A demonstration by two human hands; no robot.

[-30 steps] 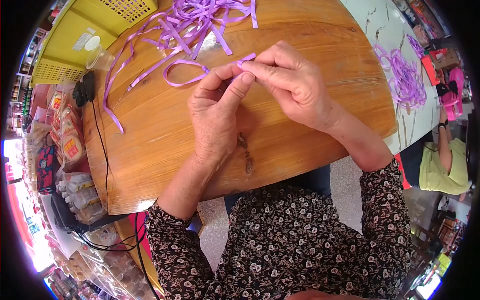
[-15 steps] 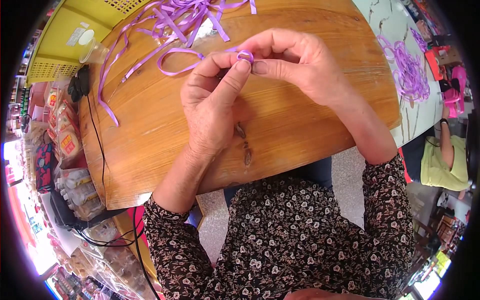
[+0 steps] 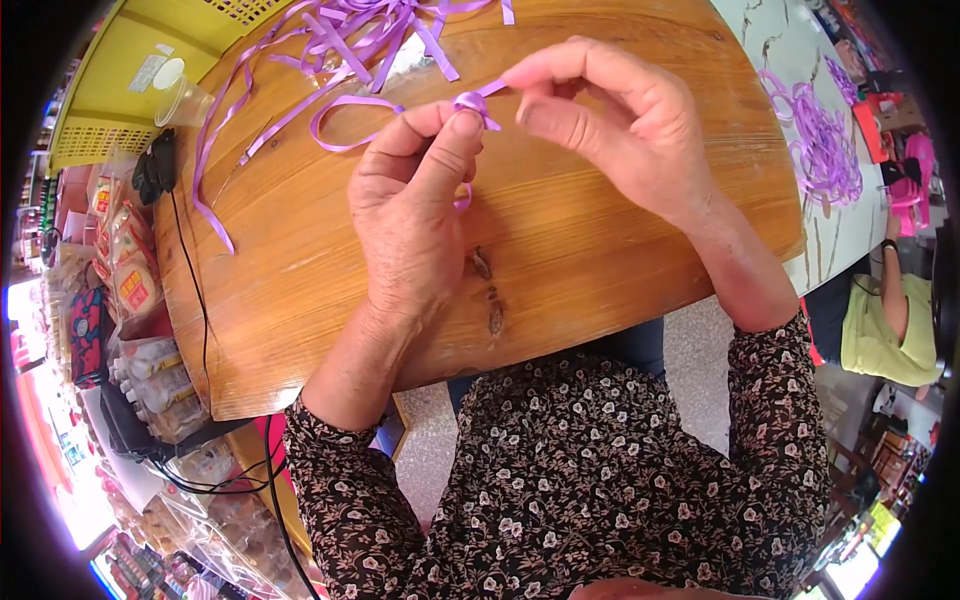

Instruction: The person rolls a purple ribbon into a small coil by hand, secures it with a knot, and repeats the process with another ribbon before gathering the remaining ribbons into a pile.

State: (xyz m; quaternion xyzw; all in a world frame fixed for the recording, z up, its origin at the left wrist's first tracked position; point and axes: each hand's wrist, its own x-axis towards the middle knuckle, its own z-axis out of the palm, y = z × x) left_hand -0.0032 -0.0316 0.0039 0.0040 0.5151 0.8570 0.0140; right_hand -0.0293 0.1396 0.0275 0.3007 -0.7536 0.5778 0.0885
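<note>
A narrow purple ribbon (image 3: 470, 100) with a small folded loop or knot is pinched between the thumb and forefinger of my left hand (image 3: 415, 210). One short end of it slants up to the right. At that end is the forefinger tip of my right hand (image 3: 640, 130), whose thumb stands apart from it. Behind the left fingers, a larger ribbon loop (image 3: 318, 125) with a small knot lies on the wooden table (image 3: 600, 260). A bit of ribbon also shows beneath my left palm. Farther back lies a heap of loose purple ribbons (image 3: 370, 35), some strands trailing left.
At the far left are a yellow-green basket (image 3: 110, 110) and a clear plastic cup (image 3: 185, 100). A black cable (image 3: 190, 250) runs down the table's left side past bagged goods (image 3: 130, 270). On the right, a marble-patterned table (image 3: 815, 245) bears more ribbons (image 3: 825, 150); a person in yellow-green (image 3: 890, 330) is nearby.
My right thumb and forefinger have parted and drawn away right from the left fingertips. The small ribbon loop now looks tighter, and my left hand has shifted slightly left.
</note>
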